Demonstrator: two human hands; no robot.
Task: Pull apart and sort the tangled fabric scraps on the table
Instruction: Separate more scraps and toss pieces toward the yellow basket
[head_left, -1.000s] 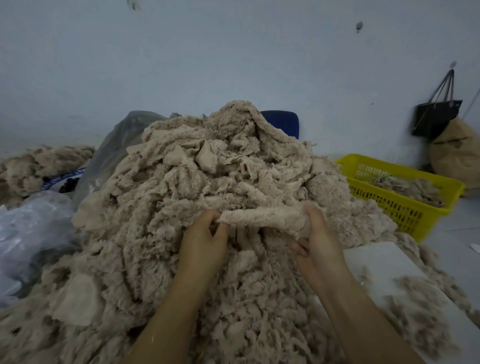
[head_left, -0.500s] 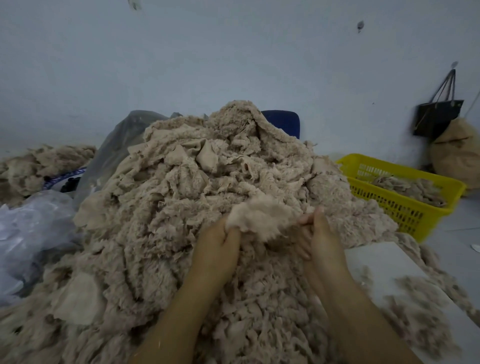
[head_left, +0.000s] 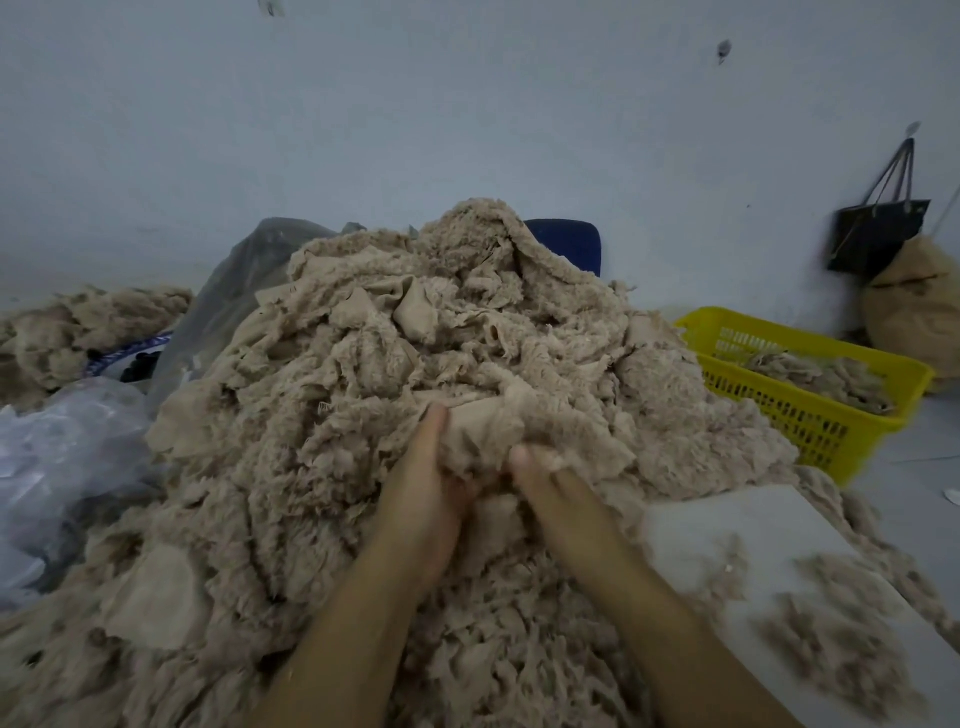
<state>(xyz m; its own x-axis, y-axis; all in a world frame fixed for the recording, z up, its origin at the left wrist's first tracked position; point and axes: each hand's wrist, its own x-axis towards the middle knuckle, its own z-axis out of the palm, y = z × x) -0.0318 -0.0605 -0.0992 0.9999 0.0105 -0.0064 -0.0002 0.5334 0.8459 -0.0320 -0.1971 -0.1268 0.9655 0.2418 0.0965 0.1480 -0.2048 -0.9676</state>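
A tall heap of tangled beige fleece scraps fills the middle of the table. Both my hands are pushed into its front slope, close together. My left hand grips a bunched beige scrap, with the thumb up along its left side. My right hand holds the same bunch from the right; most of its fingers are buried in the fabric, so only the knuckles show.
A yellow plastic basket holding some scraps stands at the right. A bare white tabletop patch with loose scraps lies at the near right. Clear plastic bags sit left, a blue chair back behind the heap, a dark bag on the wall.
A second ago my hands held a long scrap stretched between them. They have since moved together and bunched it into a wad low against the heap.
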